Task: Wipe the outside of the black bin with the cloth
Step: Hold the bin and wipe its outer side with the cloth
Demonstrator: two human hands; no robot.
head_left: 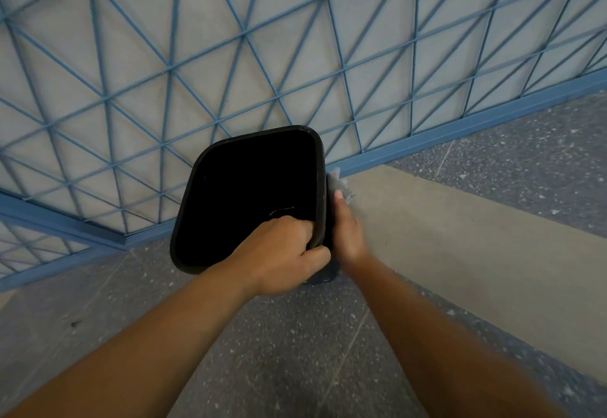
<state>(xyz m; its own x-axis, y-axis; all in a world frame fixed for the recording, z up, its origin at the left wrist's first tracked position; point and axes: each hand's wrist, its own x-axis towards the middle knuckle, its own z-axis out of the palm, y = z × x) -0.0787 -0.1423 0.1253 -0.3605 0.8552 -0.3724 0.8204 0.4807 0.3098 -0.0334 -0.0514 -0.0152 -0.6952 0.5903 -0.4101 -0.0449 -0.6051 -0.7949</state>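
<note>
Black bin (249, 194): plastic, rounded-square opening facing the camera, held up off the floor at the centre of the view; its interior is dark and shows no clear contents.
Bin rim: a raised lip runs all round the opening; the corner at 5 o'clock is covered by the left hand.
Left hand (282, 260): fingers curled over the rim into the bin, thumb on the outside, gripping the corner at 5 o'clock.
Right hand (346, 227): fingers extended and laid flat along the bin's outer wall at 3 o'clock, pressing the cloth against it.
Cloth (338, 181): pale grey, crumpled, lying between the right hand and the outer wall; a bunch of it shows beyond the fingertips, toward 12 o'clock from that hand.
Forearms: both bare, entering from 6 o'clock and meeting at the bin.
Floor (295, 352): grey speckled stone with thin joint lines, below the bin.
Pale band (443, 220): a smooth beige strip crossing the floor at 3 to 4 o'clock.
Blue lattice (230, 56): thin blue bars in a triangle pattern over a pale panel, filling the view from 9 to 2 o'clock, bounded below by a thicker blue frame.
</note>
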